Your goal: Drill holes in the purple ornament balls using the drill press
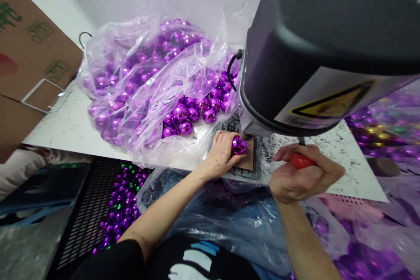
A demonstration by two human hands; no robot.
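My left hand [222, 154] grips a shiny purple faceted ball [239, 145] over a brown pad [246, 162] on the machine's metal base. Right above the ball is the lower end of a black drill press [315, 48]; whether its tip touches the ball I cannot tell. The fingers of my right hand [303, 175] are wrapped round the red knob [301, 161] of the press lever. Behind my left hand, loose purple balls [185, 116] spill from a clear plastic bag [144, 83] full of them.
Dark shavings litter the white table [354, 170]. At the left stands a cardboard box [36, 48]. A black crate [85, 205] below holds purple and green balls. More bagged purple balls [370, 258] lie at the lower right. Clear plastic sheeting [229, 218] drapes over my lap.
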